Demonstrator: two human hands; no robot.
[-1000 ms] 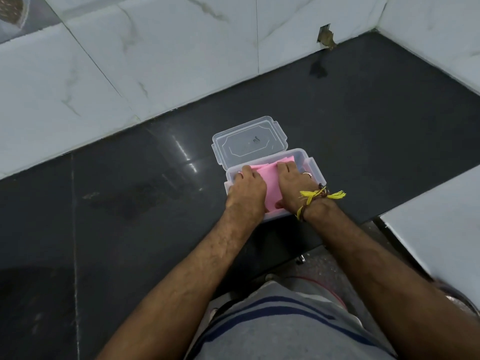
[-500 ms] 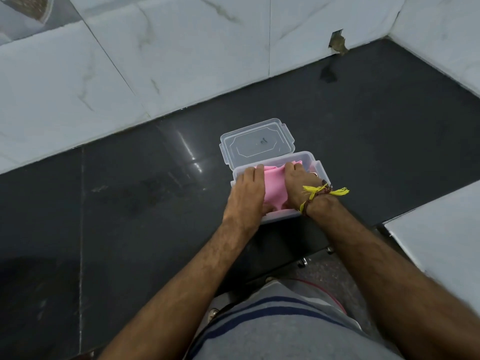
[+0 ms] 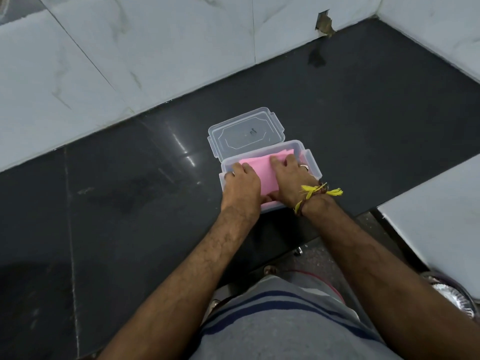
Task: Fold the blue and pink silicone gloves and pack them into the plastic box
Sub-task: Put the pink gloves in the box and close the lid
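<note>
The plastic box (image 3: 311, 158) stands on the bench (image 3: 130, 203), its lid (image 3: 245, 135) lying just behind it. Inside the box lies the folded glove (image 3: 262, 172); the left hand (image 3: 241, 187) rests on the glove's left part, the right hand (image 3: 292, 178) on its right.

Pink glove (image 3: 262, 175) in clear plastic box (image 3: 313, 165); clear lid (image 3: 245, 133) at 12 o'clock. Table (image 3: 130, 190) glossy black. Wall tiles (image 3: 117, 48) white, grey-veined. Yellow wrist thread (image 3: 320, 190). Grey shirt (image 3: 285, 326), navy stripes.
</note>
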